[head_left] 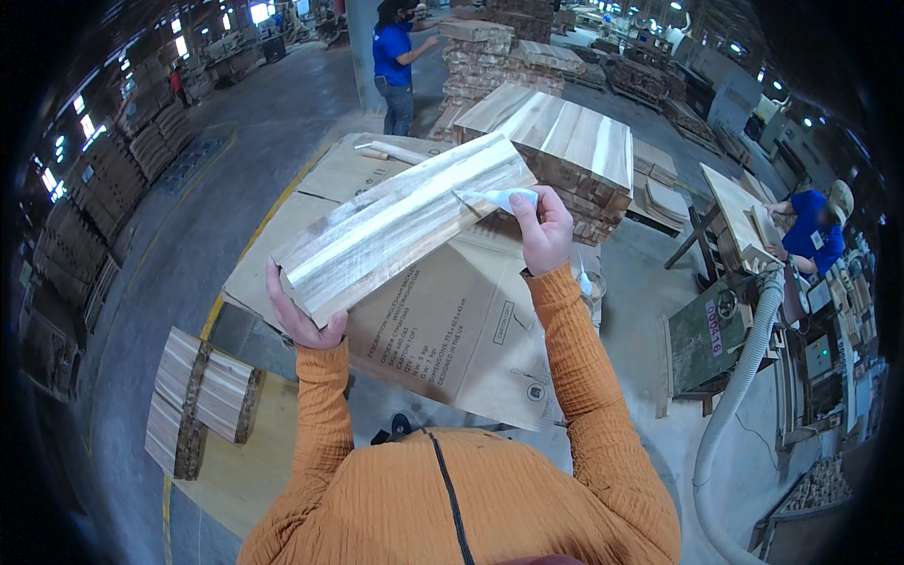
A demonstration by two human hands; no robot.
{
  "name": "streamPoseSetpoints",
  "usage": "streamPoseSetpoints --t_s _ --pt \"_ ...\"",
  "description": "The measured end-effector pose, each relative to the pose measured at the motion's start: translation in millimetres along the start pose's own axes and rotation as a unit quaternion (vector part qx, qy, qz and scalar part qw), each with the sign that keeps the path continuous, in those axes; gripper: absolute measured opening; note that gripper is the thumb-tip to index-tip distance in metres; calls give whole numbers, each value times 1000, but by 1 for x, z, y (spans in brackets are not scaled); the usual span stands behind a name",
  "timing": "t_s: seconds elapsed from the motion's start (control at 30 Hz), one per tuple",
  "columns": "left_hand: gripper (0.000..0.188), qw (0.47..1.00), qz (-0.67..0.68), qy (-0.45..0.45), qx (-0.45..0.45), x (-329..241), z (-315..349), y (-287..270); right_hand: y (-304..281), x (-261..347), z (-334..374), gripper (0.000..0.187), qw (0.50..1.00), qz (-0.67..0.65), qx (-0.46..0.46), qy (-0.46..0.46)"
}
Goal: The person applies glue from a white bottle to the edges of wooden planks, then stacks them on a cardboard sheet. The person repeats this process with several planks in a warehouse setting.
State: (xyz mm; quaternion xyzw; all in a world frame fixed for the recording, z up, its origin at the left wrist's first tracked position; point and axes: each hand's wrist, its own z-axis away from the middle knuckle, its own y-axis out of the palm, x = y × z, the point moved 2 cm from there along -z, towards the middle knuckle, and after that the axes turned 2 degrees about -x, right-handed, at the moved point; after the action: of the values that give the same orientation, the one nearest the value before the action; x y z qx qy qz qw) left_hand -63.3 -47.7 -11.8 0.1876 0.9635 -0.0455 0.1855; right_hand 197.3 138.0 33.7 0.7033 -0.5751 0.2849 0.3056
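Note:
My left hand (pixel 305 315) grips the near left end of a long striped wooden board (pixel 400 226), thumb on its near edge and fingers along its end. The board is held at a slant above a table covered with printed brown cardboard (pixel 443 325). In my right hand (pixel 548 233) is a small white squeeze bottle (pixel 511 199), pinched between thumb and fingers. Its pointed tip lies over the board's face, toward the right end; whether it touches the wood I cannot tell.
Beyond the board rises a stack of wooden panels (pixel 556 132). A second white bottle (pixel 586 281) is at the table's right side. More boards (pixel 202 395) lie at lower left. A grey hose (pixel 749 377) curves at right. Co-workers in blue stand behind (pixel 394 56) and at right (pixel 817 231).

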Motion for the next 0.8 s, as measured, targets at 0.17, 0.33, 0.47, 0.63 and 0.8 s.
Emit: streamPoseSetpoints --t_s 0.17,0.33,0.47,0.63,0.8 --pt "104 1000 -19 10 5 0 0 -2 0 2 -1 20 1000 -13 -11 -2" --pt "104 1000 -22 5 3 -3 0 -1 -1 -1 0 21 1000 11 -2 -14" --pt "104 999 -31 10 1 0 0 -2 -1 0 1 21 1000 11 -6 -7" --pt "104 1000 -29 7 2 0 0 -2 0 1 0 21 1000 1 -3 -11" --pt "104 1000 -19 12 -5 1 -1 -1 1 1 0 20 1000 4 0 -13"
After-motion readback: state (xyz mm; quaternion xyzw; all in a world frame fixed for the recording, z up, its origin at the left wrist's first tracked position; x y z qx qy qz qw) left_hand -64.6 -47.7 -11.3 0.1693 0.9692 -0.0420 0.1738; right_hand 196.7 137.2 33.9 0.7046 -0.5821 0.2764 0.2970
